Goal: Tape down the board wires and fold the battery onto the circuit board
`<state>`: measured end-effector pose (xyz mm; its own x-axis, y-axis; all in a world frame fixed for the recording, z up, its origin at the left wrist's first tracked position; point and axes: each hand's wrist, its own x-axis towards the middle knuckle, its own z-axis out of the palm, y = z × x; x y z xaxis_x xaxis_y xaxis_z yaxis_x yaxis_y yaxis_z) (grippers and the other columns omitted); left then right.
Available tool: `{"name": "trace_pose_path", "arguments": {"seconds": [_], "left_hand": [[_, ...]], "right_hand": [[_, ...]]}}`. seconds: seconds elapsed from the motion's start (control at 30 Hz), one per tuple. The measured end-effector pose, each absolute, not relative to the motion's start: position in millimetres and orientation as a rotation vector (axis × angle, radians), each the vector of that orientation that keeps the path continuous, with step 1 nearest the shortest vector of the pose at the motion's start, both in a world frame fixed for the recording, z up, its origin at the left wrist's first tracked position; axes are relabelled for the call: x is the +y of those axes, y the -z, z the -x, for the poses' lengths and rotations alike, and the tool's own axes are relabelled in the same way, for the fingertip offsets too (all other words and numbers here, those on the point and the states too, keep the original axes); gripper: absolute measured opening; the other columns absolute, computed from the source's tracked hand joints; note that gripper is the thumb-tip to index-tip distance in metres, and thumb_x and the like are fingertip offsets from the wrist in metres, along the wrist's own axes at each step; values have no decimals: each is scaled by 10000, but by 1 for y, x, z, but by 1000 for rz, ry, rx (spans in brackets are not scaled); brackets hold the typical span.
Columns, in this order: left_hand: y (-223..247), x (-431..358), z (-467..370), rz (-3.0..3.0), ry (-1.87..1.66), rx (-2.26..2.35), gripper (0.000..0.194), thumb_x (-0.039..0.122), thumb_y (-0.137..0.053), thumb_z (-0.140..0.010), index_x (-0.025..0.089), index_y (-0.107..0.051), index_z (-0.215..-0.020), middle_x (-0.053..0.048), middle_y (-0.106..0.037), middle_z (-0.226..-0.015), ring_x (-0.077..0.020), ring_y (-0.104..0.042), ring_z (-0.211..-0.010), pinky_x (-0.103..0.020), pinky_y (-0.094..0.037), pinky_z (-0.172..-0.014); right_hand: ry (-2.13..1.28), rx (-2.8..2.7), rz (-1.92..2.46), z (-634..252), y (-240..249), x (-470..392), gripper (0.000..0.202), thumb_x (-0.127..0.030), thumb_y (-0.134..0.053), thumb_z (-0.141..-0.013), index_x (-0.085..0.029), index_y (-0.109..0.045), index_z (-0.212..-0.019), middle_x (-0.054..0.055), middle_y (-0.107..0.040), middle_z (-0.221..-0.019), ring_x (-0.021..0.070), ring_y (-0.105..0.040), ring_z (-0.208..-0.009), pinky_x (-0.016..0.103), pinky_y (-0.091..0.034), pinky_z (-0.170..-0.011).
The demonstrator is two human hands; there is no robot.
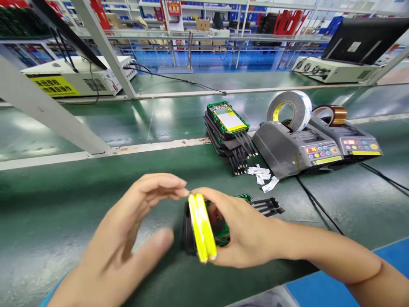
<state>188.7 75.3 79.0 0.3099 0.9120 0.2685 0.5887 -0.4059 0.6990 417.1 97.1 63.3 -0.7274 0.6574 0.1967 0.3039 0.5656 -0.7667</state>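
Note:
A yellow-wrapped battery pack (202, 226) is gripped by its ends in my right hand (246, 226), its narrow side turned toward me. My left hand (128, 238) is curved beside it, thumb well apart from the fingers. The left fingertips come close to the pack's top corner; whether they touch it I cannot tell. Below the pack lies a black case with a green circuit board (223, 238), partly hidden by my right hand. Short black cables (266, 206) stick out from its right side.
Stacked black cases (227, 123) with cables stand beyond my hands. White tape pieces (261, 174) lie beside two tape dispensers (297, 147) carrying a grey-white roll (290, 111) and an amber roll (335, 115). Black cords (319, 211) cross the green table. A metal post (51, 102) rises at left.

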Motion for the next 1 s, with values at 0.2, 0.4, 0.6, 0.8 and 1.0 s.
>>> {"name": "trace_pose_path", "arguments": {"seconds": [0.2,0.4,0.6,0.8,1.0], "left_hand": [[-27,87,-216,-2312,-587,1266,132,188,-542,-875,234,-629,-963,-42,-453,-1138,-186,-417,-1080,-379,-423,-927],[-11,84,-237,-2254,-561,1310,120,94,-622,-728,183,-672,-792,-58,-427,-1221,-255,-361,-1105,-456,-376,-921],[-2,85,-243,-2224,-685,1383,168,49,-527,-727,185,-625,-745,-40,-398,-1297,-283,-312,-1210,-498,-307,-968],[-2,81,-246,-2159,-686,1416,76,130,-480,-832,175,-527,-792,-65,-416,-1269,-265,-331,-1209,-491,-310,-957],[6,81,-247,-2084,-636,1457,126,184,-431,-899,179,-501,-795,-64,-429,-1229,-254,-347,-1194,-500,-336,-940]], "right_hand": [[-1036,-2176,812,-443,-58,98,791,-281,-752,-719,-185,-236,-1311,124,-502,-1233,210,-548,-1114,276,-519,-810],[-1134,-2095,802,-448,-52,97,833,-277,-765,-711,-241,-192,-1315,87,-483,-1217,168,-574,-1016,288,-508,-829],[-1158,-2044,760,-453,-49,95,915,-236,-771,-712,-285,-127,-1359,91,-472,-1239,180,-569,-1034,329,-501,-881],[-1416,-1821,707,-475,-32,91,914,-103,-752,-699,-332,-137,-1335,102,-467,-1285,206,-576,-1062,346,-524,-849],[-1563,-1600,695,-487,-7,90,793,-78,-742,-692,-319,-215,-1233,102,-491,-1282,209,-555,-1101,359,-500,-870]]}}
